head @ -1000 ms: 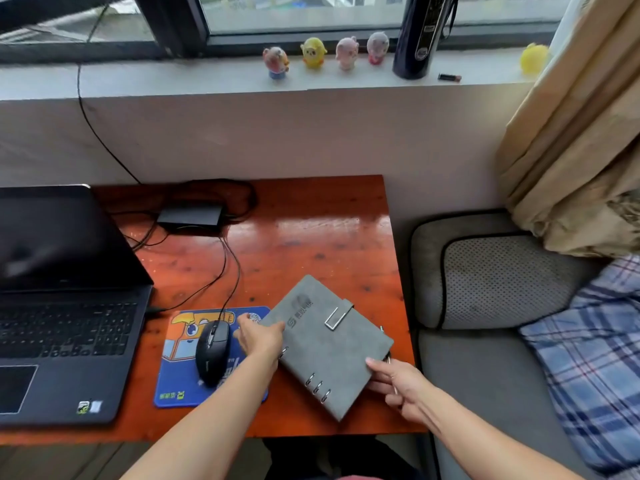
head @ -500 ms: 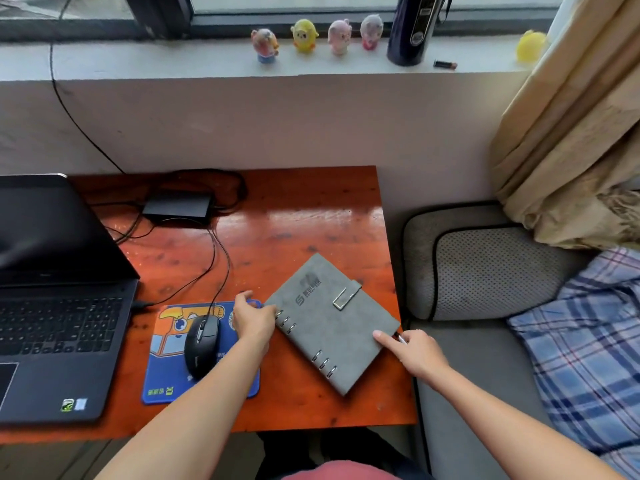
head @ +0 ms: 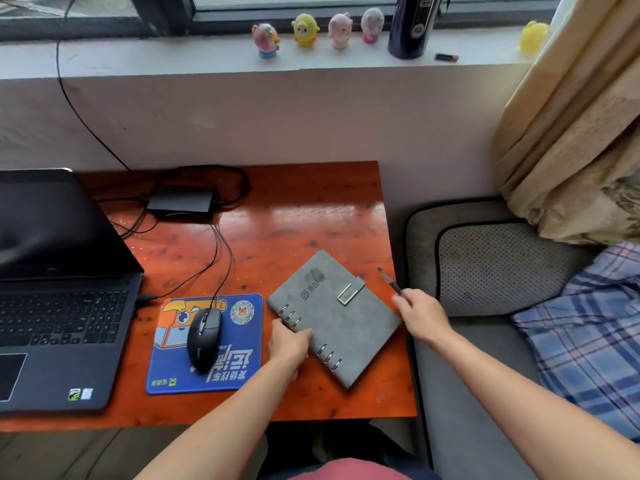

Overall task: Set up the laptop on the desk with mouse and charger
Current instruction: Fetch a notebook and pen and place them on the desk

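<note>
An open black laptop (head: 59,292) stands at the left of the orange wooden desk (head: 298,223). A black wired mouse (head: 203,337) rests on a blue printed mouse pad (head: 239,368). The black charger brick (head: 181,202) lies at the back of the desk, its cables running to the laptop. A grey ring-bound notebook (head: 346,327) lies flat at the desk's right. My left hand (head: 289,344) presses on its spine edge. My right hand (head: 420,315) pinches a dark pen (head: 389,280) just beyond the notebook's right corner.
The windowsill holds several small toy figures (head: 318,31), a dark flask (head: 410,26) and a yellow toy (head: 533,36). A grey cushioned seat (head: 485,268) with a plaid cloth (head: 595,327) adjoins the desk's right edge. A beige curtain (head: 581,126) hangs at the right.
The notebook was set down flat and slid slightly away from me. My right hand left its corner and drew the pen out to the right. My left hand stayed on the spine.
</note>
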A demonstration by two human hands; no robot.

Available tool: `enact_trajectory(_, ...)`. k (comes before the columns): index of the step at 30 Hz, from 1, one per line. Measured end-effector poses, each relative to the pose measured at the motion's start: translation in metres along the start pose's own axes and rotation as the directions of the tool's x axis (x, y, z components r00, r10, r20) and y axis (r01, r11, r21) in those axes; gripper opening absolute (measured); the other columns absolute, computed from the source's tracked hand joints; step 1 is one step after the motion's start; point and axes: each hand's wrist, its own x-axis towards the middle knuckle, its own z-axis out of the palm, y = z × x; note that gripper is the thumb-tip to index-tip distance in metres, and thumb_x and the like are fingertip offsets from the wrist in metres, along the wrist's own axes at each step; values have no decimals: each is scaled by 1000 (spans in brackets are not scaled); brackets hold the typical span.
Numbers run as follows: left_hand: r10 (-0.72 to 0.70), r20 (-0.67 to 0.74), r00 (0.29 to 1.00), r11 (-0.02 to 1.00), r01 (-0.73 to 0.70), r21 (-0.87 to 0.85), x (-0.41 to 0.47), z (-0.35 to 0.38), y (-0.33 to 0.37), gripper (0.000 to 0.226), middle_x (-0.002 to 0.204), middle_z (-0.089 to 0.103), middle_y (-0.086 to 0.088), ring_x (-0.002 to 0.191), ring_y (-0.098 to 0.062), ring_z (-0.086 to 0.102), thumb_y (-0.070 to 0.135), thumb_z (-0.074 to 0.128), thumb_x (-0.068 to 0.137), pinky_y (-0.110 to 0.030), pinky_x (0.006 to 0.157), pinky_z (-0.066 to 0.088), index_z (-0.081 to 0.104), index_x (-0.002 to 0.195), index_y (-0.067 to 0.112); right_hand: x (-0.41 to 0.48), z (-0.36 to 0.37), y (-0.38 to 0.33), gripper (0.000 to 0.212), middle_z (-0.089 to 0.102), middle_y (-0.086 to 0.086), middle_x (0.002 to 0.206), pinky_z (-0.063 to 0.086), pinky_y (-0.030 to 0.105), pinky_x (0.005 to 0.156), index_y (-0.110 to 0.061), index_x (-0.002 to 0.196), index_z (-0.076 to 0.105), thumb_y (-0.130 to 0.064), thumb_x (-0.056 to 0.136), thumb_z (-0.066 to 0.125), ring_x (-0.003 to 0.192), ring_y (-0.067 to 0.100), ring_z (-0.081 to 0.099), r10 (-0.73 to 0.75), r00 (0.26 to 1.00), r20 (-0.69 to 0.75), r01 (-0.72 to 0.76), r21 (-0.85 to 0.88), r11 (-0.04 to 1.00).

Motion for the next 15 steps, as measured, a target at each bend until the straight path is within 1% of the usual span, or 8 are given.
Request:
enact_trajectory(2, 7, 13, 1000, 1000, -7, -2, -1, -2, 3, 41, 101, 65, -11, 80, -29, 66, 12, 70, 74, -47, 76, 59, 49, 109, 12, 3, 13, -12, 32, 69, 13, 94, 43, 37, 75, -13, 80, 62, -36, 98, 48, 96, 33, 62, 21, 996, 84, -27, 68, 997)
enact_trajectory(3, 20, 12, 1000, 1000, -20, 11, -1, -5, 5, 42, 104, 65, -11, 84, -30, 65, 12, 70, 75, -46, 80, 58, 50, 112, 11, 2, 17, -16, 32, 70, 11, 95, 43, 35, 75, -15, 80, 63, -37, 98, 47, 96, 32, 62, 43, 992, 118, -52, 73, 996)
enact_trajectory(6, 125, -29, 992, 972, -116, 206, -1, -22, 6, 55, 119, 61, -10, 109, -31, 58, 17, 71, 74, -34, 91, 47, 48, 124, 12, -14, 31, -18, 36, 67, 3, 80, 39, 32, 66, -17, 70, 59, -37, 97, 48, 84, 26, 63, 50, 971, 233, -75, 101, 992)
enact_trajectory(9, 223, -7, 975, 890, -201, 409, -6, -38, 1, 68, 126, 52, -12, 119, -31, 49, 24, 70, 75, -36, 94, 41, 39, 135, 16, -40, 49, -16, 33, 68, 4, 75, 45, 29, 59, -13, 75, 62, -32, 98, 49, 75, 28, 69, -8, 932, 361, -74, 214, 974)
enact_trajectory(11, 266, 29, 964, 816, -241, 525, -10, -42, -7, 76, 129, 44, -12, 123, -31, 44, 30, 70, 77, -41, 97, 40, 32, 142, 19, -57, 58, -17, 33, 70, 7, 82, 47, 24, 49, -13, 79, 63, -30, 100, 46, 70, 27, 69, -6, 885, 465, -161, 318, 934)
enact_trajectory(12, 292, 48, 955, 771, -265, 580, -13, -43, -12, 79, 131, 41, -11, 124, -30, 41, 33, 69, 78, -42, 98, 40, 28, 144, 21, -63, 62, -18, 35, 70, 6, 84, 50, 26, 51, -15, 81, 65, -34, 101, 44, 70, 24, 68, 9, 874, 486, -196, 334, 922)
enact_trajectory(13, 321, 66, 945, 720, -289, 630, -15, -43, -17, 82, 132, 38, -10, 126, -29, 38, 37, 69, 79, -43, 98, 40, 25, 145, 22, -65, 64, -17, 39, 70, 3, 84, 53, 29, 59, -17, 81, 66, -40, 100, 41, 72, 20, 67, 31, 885, 464, -191, 303, 934)
enact_trajectory(15, 379, 84, 922, 638, -326, 697, -18, -43, -23, 83, 137, 34, -9, 128, -27, 34, 43, 67, 80, -42, 99, 40, 22, 146, 24, -63, 60, -16, 48, 70, -1, 85, 51, 34, 74, -19, 81, 66, -51, 98, 36, 82, 21, 66, 93, 949, 301, -126, 91, 988)
